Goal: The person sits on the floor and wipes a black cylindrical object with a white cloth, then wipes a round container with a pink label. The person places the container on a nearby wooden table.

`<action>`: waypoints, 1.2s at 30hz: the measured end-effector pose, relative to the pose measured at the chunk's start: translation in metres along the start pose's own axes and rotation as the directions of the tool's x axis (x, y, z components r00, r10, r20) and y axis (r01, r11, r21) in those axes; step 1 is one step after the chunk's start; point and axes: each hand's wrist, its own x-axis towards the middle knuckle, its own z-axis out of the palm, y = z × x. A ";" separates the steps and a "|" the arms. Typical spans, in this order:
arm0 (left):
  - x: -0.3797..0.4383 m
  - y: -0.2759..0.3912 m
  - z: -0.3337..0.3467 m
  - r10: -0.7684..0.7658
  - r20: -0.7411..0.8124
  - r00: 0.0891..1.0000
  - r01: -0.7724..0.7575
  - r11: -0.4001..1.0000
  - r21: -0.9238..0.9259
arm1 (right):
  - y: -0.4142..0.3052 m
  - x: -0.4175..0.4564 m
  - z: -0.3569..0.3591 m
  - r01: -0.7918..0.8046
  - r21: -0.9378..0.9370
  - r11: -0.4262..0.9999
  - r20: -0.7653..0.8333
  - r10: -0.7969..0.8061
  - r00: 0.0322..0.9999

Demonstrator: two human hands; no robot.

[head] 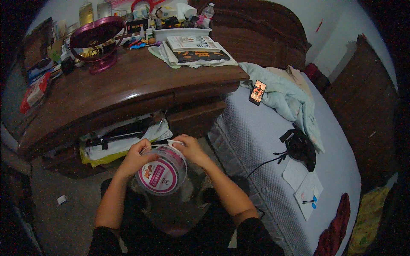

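A clear plastic tub (179, 172) with a round pink-and-white label bearing writing is tilted in front of me, above my lap. My left hand (137, 158) grips its rim, with the thumb laid over the near side. At the far right of the rim, my right hand (191, 150) pinches a small white piece of tissue or cloth (174, 142) against the tub. The fingertips of my right hand are partly hidden behind it. Just beyond the tub, a drawer (115, 144) of the wooden dresser stands pulled out, holding a white and yellow bag and dark items.
The dresser top (134, 86) carries a purple-framed mirror (96, 41), stacked books (195, 51) and a white basket (182, 31). On the bed (246, 134) to the right lie a lit phone (257, 92), a black bag (299, 147) with a cable, and papers (306, 195). A small white packet (62, 199) lies on the floor.
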 end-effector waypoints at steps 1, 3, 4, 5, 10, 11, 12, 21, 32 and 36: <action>0.000 -0.001 0.000 0.004 0.003 1.000 -0.004 1.000 0.007 | 0.003 0.000 0.000 -0.016 -0.069 0.997 -0.011 0.016 1.000; 0.002 -0.006 -0.001 0.023 0.008 1.000 -0.023 1.000 0.017 | 0.006 -0.002 -0.003 -0.051 -0.208 0.977 -0.038 0.044 0.998; 0.004 -0.010 -0.003 0.038 0.011 0.999 -0.039 0.999 0.020 | 0.006 -0.002 -0.006 -0.083 -0.102 0.991 -0.061 0.077 0.995; 0.005 -0.011 -0.004 0.054 0.015 0.998 -0.054 0.998 0.023 | 0.007 0.000 -0.011 -0.112 0.005 0.994 -0.081 0.112 0.990; -0.001 -0.003 -0.004 0.036 0.002 0.999 -0.036 0.999 0.020 | -0.037 0.007 -0.043 -0.270 0.871 0.410 0.159 0.286 0.945; -0.001 -0.001 -0.002 0.020 0.005 1.000 -0.020 1.000 -0.006 | -0.035 0.007 -0.040 -0.299 0.838 0.457 0.180 0.287 0.941; -0.001 -0.001 -0.002 0.035 0.005 0.999 -0.035 0.999 -0.019 | -0.033 0.005 -0.034 -0.323 0.803 0.500 0.197 0.289 0.937; 0.003 -0.013 -0.006 0.083 0.006 0.996 -0.083 0.996 -0.010 | -0.035 -0.001 -0.001 0.088 -0.060 0.994 -0.199 -0.098 0.975; 0.004 -0.019 -0.024 0.132 -0.049 0.990 -0.137 0.983 -0.119 | -0.055 -0.007 -0.012 -0.041 0.334 0.942 0.232 -0.040 0.972; 0.001 -0.008 -0.025 0.089 -0.035 0.995 -0.093 0.982 -0.165 | -0.043 -0.008 -0.004 0.069 0.264 0.962 0.121 -0.104 0.987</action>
